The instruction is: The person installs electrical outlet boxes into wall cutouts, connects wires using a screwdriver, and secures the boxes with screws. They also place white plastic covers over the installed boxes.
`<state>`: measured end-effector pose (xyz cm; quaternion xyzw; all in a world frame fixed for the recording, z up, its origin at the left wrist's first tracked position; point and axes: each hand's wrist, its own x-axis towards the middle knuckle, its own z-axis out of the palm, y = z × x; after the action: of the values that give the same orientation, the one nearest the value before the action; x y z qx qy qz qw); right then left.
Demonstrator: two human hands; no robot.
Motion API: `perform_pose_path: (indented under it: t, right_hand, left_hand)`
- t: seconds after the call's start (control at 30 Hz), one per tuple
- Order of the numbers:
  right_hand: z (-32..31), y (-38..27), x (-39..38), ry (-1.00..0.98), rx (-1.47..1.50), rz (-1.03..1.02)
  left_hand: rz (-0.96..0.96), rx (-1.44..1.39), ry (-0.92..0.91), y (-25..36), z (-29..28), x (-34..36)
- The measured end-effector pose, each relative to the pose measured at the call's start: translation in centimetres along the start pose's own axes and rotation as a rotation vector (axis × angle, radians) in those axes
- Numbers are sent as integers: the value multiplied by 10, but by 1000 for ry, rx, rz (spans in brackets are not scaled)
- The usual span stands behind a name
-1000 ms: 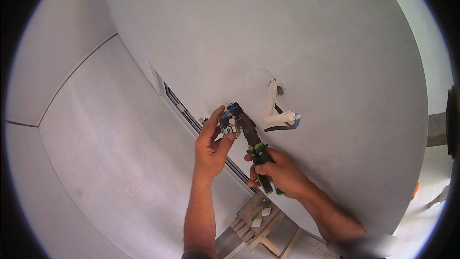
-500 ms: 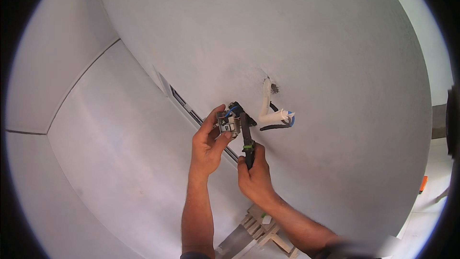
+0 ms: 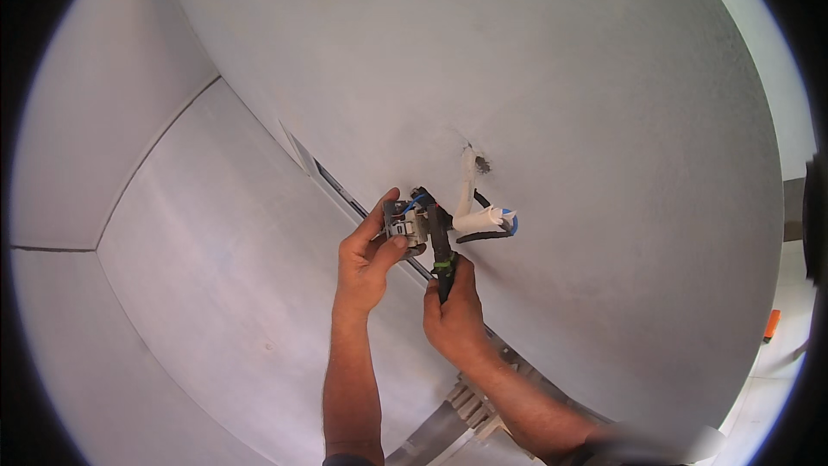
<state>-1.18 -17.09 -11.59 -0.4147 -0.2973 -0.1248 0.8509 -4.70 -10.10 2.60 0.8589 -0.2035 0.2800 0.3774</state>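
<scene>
Across most of the view, a grey wall [image 3: 621, 103] is seen. Before it, the left hand [image 3: 362, 272] is half curled and the right hand [image 3: 455, 315] is closed around black-and-green pliers [image 3: 440, 237]. Near these, a white cable [image 3: 467, 185] is bent out from the wall. In the left grip, an electrical fitting [image 3: 402, 228] is pinched, beside the pliers' head.

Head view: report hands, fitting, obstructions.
Left hand holds wired fitting. Right hand grips pliers, alongside fitting's right. Cream wire sleeve close on the right, contact unclear.
</scene>
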Motion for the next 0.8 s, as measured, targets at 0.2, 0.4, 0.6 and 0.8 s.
perform_pose_path:
  t: [0.2,0.4,0.6,0.8]
  right_hand:
    - [3,-4,-2,62,4,-41]
    - [-3,-9,-1,-10,-98,-9]
    - [-24,-13,1,-136,-161,27]
    - [-51,-25,5,-264,-247,48]
  left_hand:
    - [-5,30,2,5,0,-1]
    - [108,73,22,-4,7,-8]
    - [226,153,66,-16,20,-10]
    - [287,211,84,-17,21,-9]
